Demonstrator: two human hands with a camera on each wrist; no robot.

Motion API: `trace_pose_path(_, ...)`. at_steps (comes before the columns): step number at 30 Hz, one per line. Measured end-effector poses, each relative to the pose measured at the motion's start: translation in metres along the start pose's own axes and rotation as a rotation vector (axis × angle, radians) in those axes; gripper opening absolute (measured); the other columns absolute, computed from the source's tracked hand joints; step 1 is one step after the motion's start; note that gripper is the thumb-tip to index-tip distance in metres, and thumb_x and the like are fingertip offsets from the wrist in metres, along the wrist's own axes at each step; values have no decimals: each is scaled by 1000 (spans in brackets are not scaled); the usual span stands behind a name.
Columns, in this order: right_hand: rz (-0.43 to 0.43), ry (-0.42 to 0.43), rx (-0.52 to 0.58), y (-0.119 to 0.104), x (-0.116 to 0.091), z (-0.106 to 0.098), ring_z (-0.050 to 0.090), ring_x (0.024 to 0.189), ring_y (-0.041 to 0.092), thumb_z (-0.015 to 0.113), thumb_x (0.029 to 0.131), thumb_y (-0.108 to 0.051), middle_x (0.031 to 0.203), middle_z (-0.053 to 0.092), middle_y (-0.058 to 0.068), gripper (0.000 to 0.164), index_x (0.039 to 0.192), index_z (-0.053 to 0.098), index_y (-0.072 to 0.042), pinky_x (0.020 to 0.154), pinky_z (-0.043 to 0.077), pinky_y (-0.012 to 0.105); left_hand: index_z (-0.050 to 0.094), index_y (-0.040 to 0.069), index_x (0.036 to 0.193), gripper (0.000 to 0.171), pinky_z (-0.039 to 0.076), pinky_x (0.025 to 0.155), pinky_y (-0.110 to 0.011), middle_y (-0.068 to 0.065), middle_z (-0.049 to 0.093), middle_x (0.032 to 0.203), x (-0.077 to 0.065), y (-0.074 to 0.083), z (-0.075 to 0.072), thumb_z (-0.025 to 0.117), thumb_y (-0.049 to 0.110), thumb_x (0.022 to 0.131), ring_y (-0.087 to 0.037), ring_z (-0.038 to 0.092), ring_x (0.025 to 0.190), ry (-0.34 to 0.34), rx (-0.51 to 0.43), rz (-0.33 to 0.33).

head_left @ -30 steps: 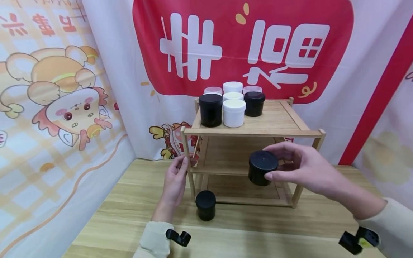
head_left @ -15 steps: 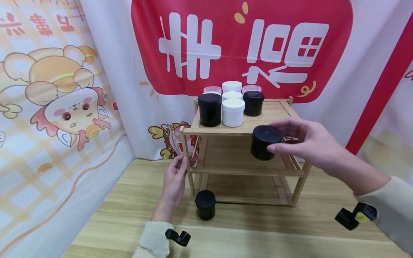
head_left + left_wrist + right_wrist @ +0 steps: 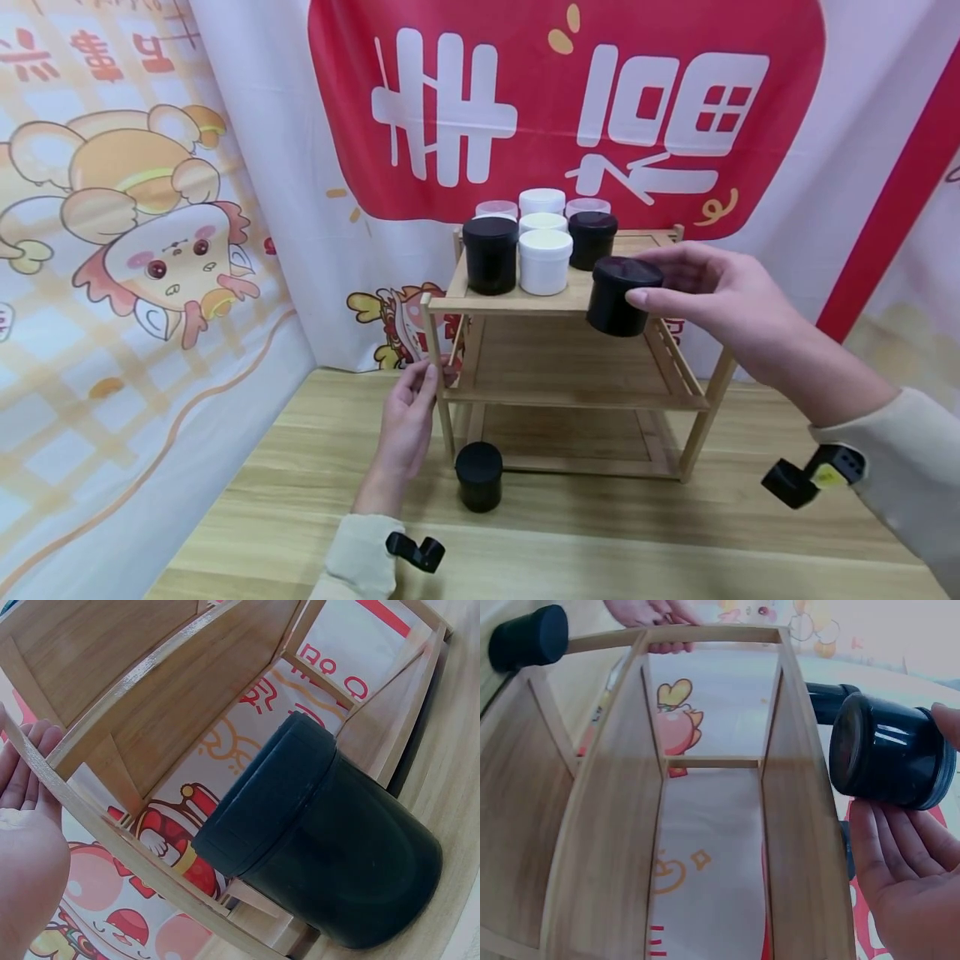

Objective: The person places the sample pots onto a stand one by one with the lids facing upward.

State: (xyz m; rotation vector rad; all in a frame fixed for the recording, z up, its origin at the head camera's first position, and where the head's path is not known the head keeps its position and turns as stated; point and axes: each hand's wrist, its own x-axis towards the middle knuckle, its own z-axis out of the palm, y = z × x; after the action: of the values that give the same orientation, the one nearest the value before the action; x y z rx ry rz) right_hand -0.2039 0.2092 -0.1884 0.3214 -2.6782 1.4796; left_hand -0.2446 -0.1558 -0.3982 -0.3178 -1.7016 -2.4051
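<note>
My right hand (image 3: 738,308) pinches a black lidded jar (image 3: 617,310) between thumb and fingers. That jar is upright, overlapping the front edge of the top shelf in the head view. My left hand (image 3: 405,417) holds the left front post of a three-tier wooden rack (image 3: 570,358), its fingers passing behind the post. On the top board stand a large black jar (image 3: 491,257), a white jar (image 3: 545,265), a smaller black jar (image 3: 592,237) and several more white ones behind, two with clear pinkish lids. Another black jar (image 3: 479,477) stands on the table beside the rack's left front foot.
The wooden table (image 3: 600,542) runs beneath the rack. A printed red and white cloth (image 3: 637,100) hangs close behind it. Another patterned cloth (image 3: 165,400) closes off the left side. Slim posts and front rails frame each tier.
My right hand has raised the black jar from in front of the middle tier up to the top shelf's front edge. My left hand has kept its place on the post.
</note>
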Motion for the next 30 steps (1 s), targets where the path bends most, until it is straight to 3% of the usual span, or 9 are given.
trace_pose_path(7, 11, 38, 15, -1, 8, 3, 60, 124, 24, 80, 94, -54, 145, 61, 4, 72, 155, 53, -28, 86, 62, 24, 63, 14, 133, 23, 44, 122, -28, -14, 60, 145, -1, 0, 1, 55, 25, 114, -15, 64, 127, 13, -6, 2)
trace_pose_path(12, 28, 71, -10, -3, 16, 7, 58, 129, 26, 81, 90, -60, 150, 59, 5, 79, 157, 52, -30, 86, 61, 26, 62, 13, 134, 24, 41, 124, -34, -12, 61, 143, -2, -2, 1, 55, 24, 114, -14, 63, 126, 12, -12, -3)
trace_pose_path(21, 39, 80, -26, -7, 30, 13, 54, 135, 29, 80, 92, -59, 155, 56, 9, 80, 159, 51, -27, 93, 55, 29, 62, 11, 133, 24, 45, 120, -24, -15, 58, 147, -1, -1, 1, 56, 24, 114, -14, 63, 128, 4, -27, 11)
trace_pose_path(25, 38, 84, -37, -10, 33, 16, 54, 137, 31, 80, 92, -58, 156, 56, 10, 81, 160, 49, -26, 100, 56, 39, 64, 14, 131, 21, 44, 120, -24, -17, 57, 149, 0, -1, 1, 56, 24, 114, -14, 63, 129, 5, -32, 12)
trace_pose_path(30, 41, 88, -48, -14, 37, 19, 53, 140, 35, 81, 92, -56, 157, 55, 12, 84, 161, 47, -23, 113, 51, 55, 63, 13, 133, 24, 45, 119, -22, -10, 60, 146, 1, 0, 0, 56, 25, 114, -13, 61, 131, 8, -18, 7)
